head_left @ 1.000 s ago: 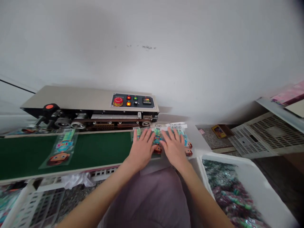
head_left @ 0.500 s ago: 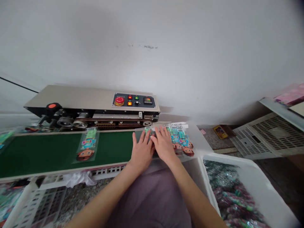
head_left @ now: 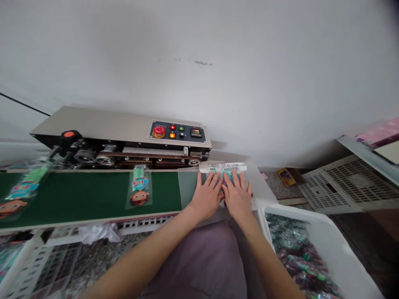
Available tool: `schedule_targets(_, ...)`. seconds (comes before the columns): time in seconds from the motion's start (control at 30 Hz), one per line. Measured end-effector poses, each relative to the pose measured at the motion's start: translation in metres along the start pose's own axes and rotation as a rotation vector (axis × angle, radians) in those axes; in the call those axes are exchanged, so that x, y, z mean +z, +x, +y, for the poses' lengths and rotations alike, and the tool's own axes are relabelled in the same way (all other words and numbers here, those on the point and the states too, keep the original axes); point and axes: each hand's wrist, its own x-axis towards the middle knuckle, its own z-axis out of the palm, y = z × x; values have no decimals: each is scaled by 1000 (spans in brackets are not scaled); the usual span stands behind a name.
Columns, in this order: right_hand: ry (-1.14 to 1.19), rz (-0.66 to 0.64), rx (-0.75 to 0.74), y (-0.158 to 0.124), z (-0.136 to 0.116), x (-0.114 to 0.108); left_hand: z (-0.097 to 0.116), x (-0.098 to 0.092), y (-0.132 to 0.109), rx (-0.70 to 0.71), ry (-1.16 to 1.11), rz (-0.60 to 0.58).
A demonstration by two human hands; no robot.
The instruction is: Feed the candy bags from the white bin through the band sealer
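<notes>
My left hand [head_left: 207, 195] lies flat with fingers spread over clear packets on the pale plate at the right end of a green conveyor belt [head_left: 93, 195]. Beside it, my right hand [head_left: 238, 197] rests the same way, fingers stretched out on the packets. Their top ends [head_left: 231, 167] show beyond my fingertips; the rest is mostly covered. On the belt to the left lies a clear packet [head_left: 139, 187] with a cartoon face card and green contents. Another such packet [head_left: 23, 189] sits tilted at the far left. Behind the belt stands a band sealing machine [head_left: 124, 128].
A red stop button [head_left: 158, 131] and lit switches are on the machine's panel. At right stands a white bin [head_left: 336, 245] of shiny wrapped items. White plastic crates [head_left: 349, 182] lie beyond it, another crate [head_left: 52, 263] below the belt. A wall rises behind.
Both hands have moved to the right over the plate, still spread flat. Packets on the belt lie at different places, one now showing nearer the middle of the belt. The view has shifted slightly.
</notes>
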Motion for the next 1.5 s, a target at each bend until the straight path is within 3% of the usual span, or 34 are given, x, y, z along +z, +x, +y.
schedule_targets(0.1,9,30,-30,-2,-11,0,-14,6,-9,32,9,9)
schedule_targets(0.37,115,-15,-95,10,-40,-1,-48,-7,-35,10,44,1)
schedule_targets(0.53,136,1,-62,11,-32,-10,-64,-25,-49,-51,62,-66)
schedule_targets(0.7,91,-32,-4,6,-24,-11,-54,-42,-45,-168,101,-28)
schedule_targets(0.93,205,-96,8,17,-79,-19,-39,-38,-33,-131,1,6)
schedule_targets(1.03,258,-62,-57,21,-67,-25,-33,-33,-34,-174,-8,46)
schedule_targets(1.13,224,-46,-125,20,-32,-25,-18,-24,-30,-146,-22,91)
schedule_targets(1.23,124,-85,-139,15,-2,-19,-8,-15,-21,-60,-38,45)
schedule_targets(1.33,68,-107,-170,9,7,-12,-18,-10,-18,-18,-19,-11)
schedule_targets(1.5,95,-95,-196,3,-11,-6,-49,-14,-34,13,28,-5)
